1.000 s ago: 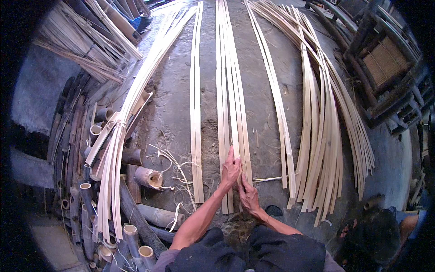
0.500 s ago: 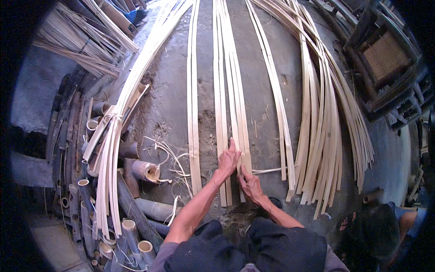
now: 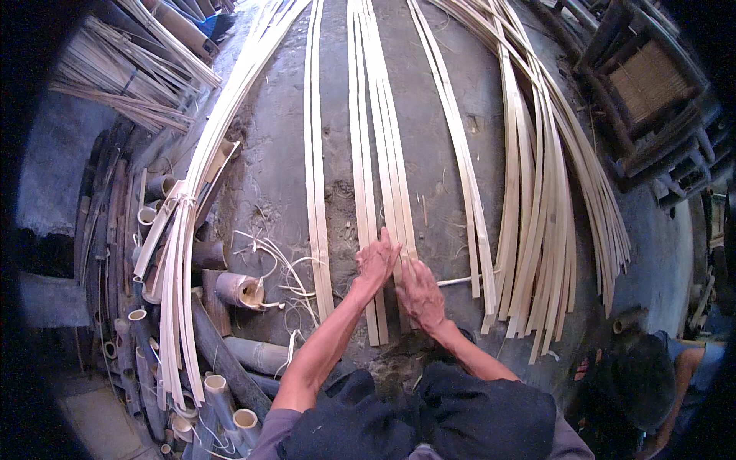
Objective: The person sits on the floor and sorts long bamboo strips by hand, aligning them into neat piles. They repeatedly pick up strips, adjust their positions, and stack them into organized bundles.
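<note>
Long pale bamboo strips [image 3: 387, 153] lie lengthwise on the floor in the middle, their near ends toward me. My left hand [image 3: 377, 262] rests on them, its index finger stretched forward along a strip and its other fingers curled. Just to the right and slightly nearer, my right hand [image 3: 421, 297] is closed over the near ends of the right-hand strips, its fingers together and hiding those ends. To the left lies a separate pair of strips [image 3: 315, 192], and to the right another pair [image 3: 458, 153]; neither hand touches them.
A tied bundle of strips [image 3: 182, 253] leans across bamboo tubes [image 3: 241, 290] at left. A larger spread of strips [image 3: 540, 253] fans out at right. Thin curled fibres [image 3: 287, 264] lie near my left forearm. A wooden chair frame [image 3: 648, 84] stands far right; another person [image 3: 652, 383] is at lower right.
My right hand has shifted slightly forward and now covers more of the strip ends. My left hand stays on the strips with its index finger extended. The whole view has shifted a little.
</note>
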`<state>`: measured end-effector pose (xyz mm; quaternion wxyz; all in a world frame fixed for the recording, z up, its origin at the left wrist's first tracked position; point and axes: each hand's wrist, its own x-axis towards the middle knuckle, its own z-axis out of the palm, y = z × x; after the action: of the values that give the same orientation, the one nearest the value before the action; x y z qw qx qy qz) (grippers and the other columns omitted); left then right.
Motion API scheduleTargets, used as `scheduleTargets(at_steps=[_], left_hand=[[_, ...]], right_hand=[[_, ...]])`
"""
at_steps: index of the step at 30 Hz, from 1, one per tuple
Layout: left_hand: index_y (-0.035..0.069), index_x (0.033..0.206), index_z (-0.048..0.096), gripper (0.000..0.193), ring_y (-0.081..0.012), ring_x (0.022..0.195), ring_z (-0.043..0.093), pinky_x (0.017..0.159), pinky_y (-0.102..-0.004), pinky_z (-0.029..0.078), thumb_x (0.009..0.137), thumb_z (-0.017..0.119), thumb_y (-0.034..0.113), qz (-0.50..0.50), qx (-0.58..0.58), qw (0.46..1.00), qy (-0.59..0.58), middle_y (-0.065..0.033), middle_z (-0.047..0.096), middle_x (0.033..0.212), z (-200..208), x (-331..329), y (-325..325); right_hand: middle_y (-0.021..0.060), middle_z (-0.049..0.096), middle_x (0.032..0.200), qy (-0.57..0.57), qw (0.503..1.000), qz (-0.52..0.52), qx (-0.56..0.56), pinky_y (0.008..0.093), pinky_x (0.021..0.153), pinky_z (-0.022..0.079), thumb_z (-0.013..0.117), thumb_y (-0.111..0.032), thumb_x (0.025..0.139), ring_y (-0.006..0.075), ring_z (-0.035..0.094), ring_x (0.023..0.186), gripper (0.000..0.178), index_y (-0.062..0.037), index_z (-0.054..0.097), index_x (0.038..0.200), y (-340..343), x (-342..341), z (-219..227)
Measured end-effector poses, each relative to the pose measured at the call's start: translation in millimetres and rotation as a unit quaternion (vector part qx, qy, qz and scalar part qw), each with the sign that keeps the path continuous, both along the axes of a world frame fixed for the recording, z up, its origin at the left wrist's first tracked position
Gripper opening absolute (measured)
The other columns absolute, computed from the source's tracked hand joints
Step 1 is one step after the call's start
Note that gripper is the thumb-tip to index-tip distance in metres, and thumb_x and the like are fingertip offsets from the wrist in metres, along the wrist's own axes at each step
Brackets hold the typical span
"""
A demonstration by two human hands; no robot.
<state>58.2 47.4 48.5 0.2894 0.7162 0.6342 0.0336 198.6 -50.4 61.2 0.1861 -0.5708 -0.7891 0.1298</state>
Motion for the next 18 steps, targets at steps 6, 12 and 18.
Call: scheduleTargets(at_steps=[6,12,18], left_hand=[[0.002,0.147,0.026,0.080,-0.0357,0.144,0.010,0.115,-0.0515,0.007,0.087,0.057,0.046,-0.046,0.209,0.976,0.034,-0.0251,0.016,0.153,-30,2,39],[0.003,0.148,0.025,0.080,-0.0325,0.146,0.006,0.116,-0.0506,0.001,0.091,0.046,0.055,-0.090,0.197,0.975,0.045,-0.0229,0.014,0.155,-45,2,48],[0.005,0.148,0.025,0.080,-0.0322,0.146,0.005,0.116,-0.0524,-0.001,0.090,0.045,0.057,-0.103,0.201,0.973,0.050,-0.0212,0.014,0.155,-44,12,48]], right_hand=[[0.0249,0.030,0.147,-0.060,0.995,0.015,-0.077,0.0477,0.114,0.023,0.053,-0.030,0.092,0.0383,0.027,0.138,0.062,0.0050,0.035,0.139,-25,-7,-37],[0.0233,0.028,0.150,-0.087,0.994,0.018,-0.066,0.0476,0.116,0.015,0.050,-0.030,0.092,0.0363,0.023,0.141,0.062,0.0052,0.034,0.140,-26,-6,-46],[0.0238,0.028,0.149,-0.090,0.991,0.005,-0.094,0.0478,0.116,0.016,0.052,-0.028,0.091,0.0350,0.024,0.141,0.063,0.0057,0.034,0.141,-27,-2,-38]])
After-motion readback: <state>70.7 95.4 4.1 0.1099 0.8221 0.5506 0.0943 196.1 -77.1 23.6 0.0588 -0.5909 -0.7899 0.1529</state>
